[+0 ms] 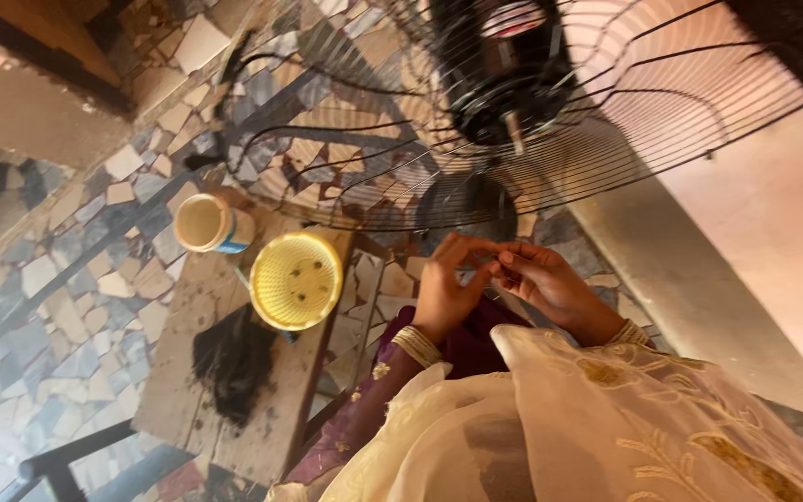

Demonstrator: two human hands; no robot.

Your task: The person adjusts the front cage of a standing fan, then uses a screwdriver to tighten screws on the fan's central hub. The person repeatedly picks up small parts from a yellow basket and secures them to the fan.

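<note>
- I see both hands meeting near the centre of my view, fingertips pinched together over something too small and too dark for me to name; I cannot tell what it is.
- My left hand [448,288] comes up from six o'clock, palm turned away, fingers curled inward and thumb pressed toward the other hand's fingertips; a band of bangles [416,345] rings the wrist over a dark purple sleeve [364,409].
- My right hand [550,284] reaches in from four o'clock, fingers bent and closed toward the left hand's tips, touching them; another bangle sits at that wrist.
- A cream embroidered cloth [625,418] drapes over the right forearm and fills the five o'clock corner.
- At nine o'clock from the hands, a round yellow plastic basket [296,281] lies tipped on a worn wooden bench [188,390].
- At ten o'clock, just beside it, a small cylindrical tub [211,223], white with a blue band, lies on its side with its open mouth toward me.
- At eight o'clock on the bench lies a heap of black hair [232,363].
- At twelve o'clock a wire fan guard [606,121] with a dark motor hub stands over the mosaic floor [67,297].
</note>
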